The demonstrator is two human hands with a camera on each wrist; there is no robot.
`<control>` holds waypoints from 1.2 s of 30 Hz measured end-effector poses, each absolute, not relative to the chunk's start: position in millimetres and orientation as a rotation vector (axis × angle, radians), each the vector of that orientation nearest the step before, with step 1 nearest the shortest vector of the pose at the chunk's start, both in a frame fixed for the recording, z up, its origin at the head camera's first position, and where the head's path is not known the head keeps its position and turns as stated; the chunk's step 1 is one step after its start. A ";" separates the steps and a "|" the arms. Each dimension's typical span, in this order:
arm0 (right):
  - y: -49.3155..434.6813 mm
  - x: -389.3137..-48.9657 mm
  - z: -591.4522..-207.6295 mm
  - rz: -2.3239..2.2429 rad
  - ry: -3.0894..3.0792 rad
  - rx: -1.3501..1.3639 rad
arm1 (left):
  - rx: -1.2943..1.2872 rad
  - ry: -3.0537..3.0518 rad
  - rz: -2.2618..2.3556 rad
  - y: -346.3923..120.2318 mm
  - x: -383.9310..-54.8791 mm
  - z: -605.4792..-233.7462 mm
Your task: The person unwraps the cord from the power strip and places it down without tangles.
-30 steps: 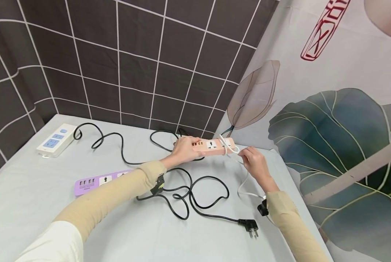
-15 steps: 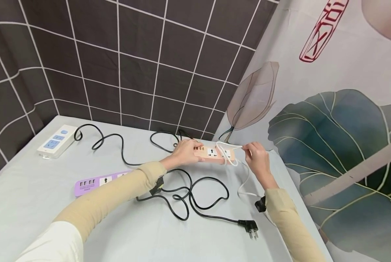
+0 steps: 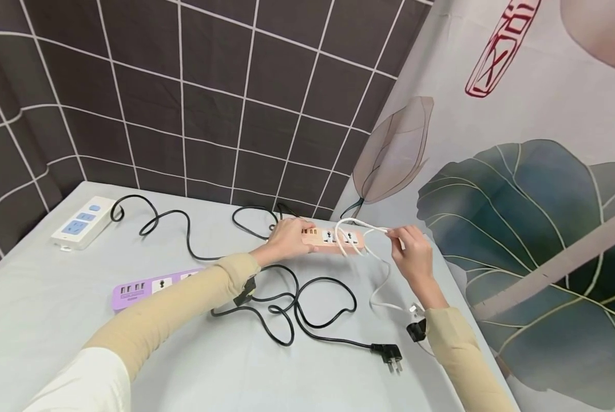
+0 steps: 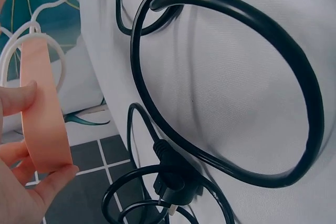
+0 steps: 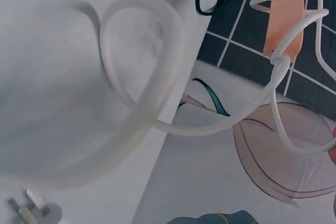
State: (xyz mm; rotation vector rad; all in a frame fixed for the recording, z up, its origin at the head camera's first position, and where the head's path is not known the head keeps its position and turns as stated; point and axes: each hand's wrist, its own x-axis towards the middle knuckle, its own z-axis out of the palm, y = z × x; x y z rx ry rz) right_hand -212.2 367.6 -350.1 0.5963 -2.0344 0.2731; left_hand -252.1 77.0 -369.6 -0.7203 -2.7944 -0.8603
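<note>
My left hand (image 3: 286, 240) grips a peach-coloured power strip (image 3: 320, 241) by its left part, near the back of the table. In the left wrist view the thumb and fingers wrap the strip (image 4: 46, 114), seen edge-on. White cord (image 3: 357, 222) loops loosely around the strip's right end. Just right of that end, my right hand (image 3: 412, 257) pinches a strand of the cord between thumb and fingers. Only fingertips (image 5: 333, 153) show at the right wrist view's edge, with the cord (image 5: 207, 129) crossing to the strip. A plug (image 5: 34, 212) lies at its lower left.
A purple power strip (image 3: 127, 296) lies partly under my left forearm. Farther back at left is a white power strip (image 3: 78, 226) with a black cord. Coiled black cord (image 3: 355, 298) ends in a black plug (image 3: 388, 353) near the middle. Curtains hang behind and at right.
My right hand has drawn the white strand rightward, and the loops around the strip's end have grown wider and looser. The strip's right end has dipped slightly. My left hand keeps its grip.
</note>
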 end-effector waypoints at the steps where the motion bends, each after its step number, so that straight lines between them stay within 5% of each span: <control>1: 368.7 -209.7 -349.5 0.275 -2.022 0.603 | -0.706 -2.792 -0.867 76.8 -252.6 -370.3; 20: 395.6 -166.1 -350.9 0.111 -1.994 0.902 | -0.461 -2.656 -1.071 68.2 -260.1 -371.2; 36: 413.8 -178.4 -365.1 0.008 -2.159 0.855 | -0.547 -2.603 -1.238 70.8 -246.1 -354.7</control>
